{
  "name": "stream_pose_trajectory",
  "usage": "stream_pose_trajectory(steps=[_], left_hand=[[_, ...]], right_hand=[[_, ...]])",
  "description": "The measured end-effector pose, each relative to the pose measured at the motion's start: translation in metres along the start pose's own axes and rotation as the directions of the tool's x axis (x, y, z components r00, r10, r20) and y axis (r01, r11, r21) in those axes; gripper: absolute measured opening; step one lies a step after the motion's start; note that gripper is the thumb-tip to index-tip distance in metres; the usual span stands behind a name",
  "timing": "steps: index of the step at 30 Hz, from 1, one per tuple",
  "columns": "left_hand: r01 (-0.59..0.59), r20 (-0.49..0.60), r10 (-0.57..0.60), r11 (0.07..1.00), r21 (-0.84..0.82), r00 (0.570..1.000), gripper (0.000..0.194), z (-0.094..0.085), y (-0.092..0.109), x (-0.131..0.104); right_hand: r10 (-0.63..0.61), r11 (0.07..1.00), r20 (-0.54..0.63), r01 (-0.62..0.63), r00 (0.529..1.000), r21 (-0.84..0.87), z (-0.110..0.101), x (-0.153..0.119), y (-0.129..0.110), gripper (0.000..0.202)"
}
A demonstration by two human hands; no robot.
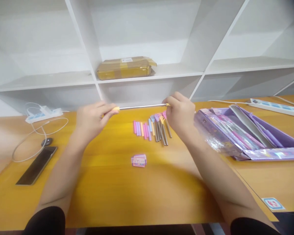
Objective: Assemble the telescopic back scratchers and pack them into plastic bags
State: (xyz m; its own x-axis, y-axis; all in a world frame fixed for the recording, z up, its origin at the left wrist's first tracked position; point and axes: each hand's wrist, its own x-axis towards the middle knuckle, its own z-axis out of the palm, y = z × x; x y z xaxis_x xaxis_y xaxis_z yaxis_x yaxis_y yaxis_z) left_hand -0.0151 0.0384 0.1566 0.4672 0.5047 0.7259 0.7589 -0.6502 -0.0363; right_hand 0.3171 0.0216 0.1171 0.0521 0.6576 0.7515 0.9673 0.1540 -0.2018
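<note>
A thin silver telescopic back scratcher (143, 106) is stretched out level above the far part of the table. My left hand (93, 119) pinches its yellow handle end. My right hand (180, 112) is closed round the other end, where a bit of yellow shows; the fingers hide the rest of that end. Below the rod lies a row of pink, purple, blue and yellow handle sleeves (142, 130). Beside them, several metal rods with coloured claw heads (161, 129) lie close together. A small stack of pinkish printed cards (138, 160) rests nearer to me.
A purple box (274, 153) with plastic-wrapped items stands at right, clear wrapping (213, 142) beside it. At left lie a phone (36, 165), a black mouse-like object (47, 141) and cables. Power strips (276, 107) sit at the back. A taped parcel (124, 68) occupies the shelf.
</note>
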Motion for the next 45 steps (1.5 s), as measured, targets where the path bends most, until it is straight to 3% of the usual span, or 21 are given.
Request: stream_pose_trajectory(steps=[4, 11, 14, 18, 21, 28, 32, 36, 45], left_hand=[[-0.001, -0.052, 0.004, 0.999, 0.052, 0.999, 0.035, -0.009, 0.02, -0.004], [-0.02, -0.131, 0.028, 0.998, 0.059, 0.991, 0.034, -0.028, 0.024, -0.005], [-0.052, -0.148, 0.061, 0.997, 0.065, 0.987, 0.031, -0.024, 0.033, -0.008], [-0.088, -0.118, 0.097, 0.993, 0.083, 0.988, 0.03, -0.009, 0.06, -0.014], [-0.09, -0.128, 0.101, 0.992, 0.089, 0.987, 0.03, 0.0, 0.072, -0.016], [-0.11, -0.003, 0.111, 0.991, 0.074, 0.994, 0.034, -0.008, 0.055, -0.014], [-0.115, 0.03, 0.114, 0.993, 0.031, 0.993, 0.036, -0.011, 0.047, -0.014], [-0.112, 0.035, 0.112, 0.994, 0.004, 0.993, 0.033, -0.013, 0.046, -0.014], [-0.136, 0.049, 0.135, 0.991, 0.007, 0.99, 0.03, -0.012, 0.046, -0.018]], right_hand=[[-0.031, 0.999, -0.05, 0.03, 0.998, -0.023, -0.012, -0.006, -0.016, 0.037], [-0.017, 1.0, -0.13, 0.014, 0.991, -0.022, -0.048, -0.011, -0.027, 0.032], [-0.029, 1.0, -0.096, 0.029, 0.995, -0.008, -0.05, -0.019, -0.044, 0.031], [-0.124, 0.992, -0.003, 0.124, 0.992, -0.007, -0.042, -0.036, -0.075, 0.032], [-0.195, 0.98, 0.049, 0.196, 0.98, -0.017, -0.04, -0.04, -0.083, 0.032], [-0.269, 0.961, 0.219, 0.277, 0.938, -0.008, -0.048, -0.033, -0.064, 0.024], [-0.257, 0.965, 0.313, 0.262, 0.914, 0.026, -0.054, -0.032, -0.06, 0.021], [-0.229, 0.972, 0.317, 0.231, 0.92, 0.03, -0.057, -0.03, -0.059, 0.019], [-0.31, 0.95, 0.273, 0.289, 0.911, 0.117, -0.053, -0.031, -0.065, 0.022]])
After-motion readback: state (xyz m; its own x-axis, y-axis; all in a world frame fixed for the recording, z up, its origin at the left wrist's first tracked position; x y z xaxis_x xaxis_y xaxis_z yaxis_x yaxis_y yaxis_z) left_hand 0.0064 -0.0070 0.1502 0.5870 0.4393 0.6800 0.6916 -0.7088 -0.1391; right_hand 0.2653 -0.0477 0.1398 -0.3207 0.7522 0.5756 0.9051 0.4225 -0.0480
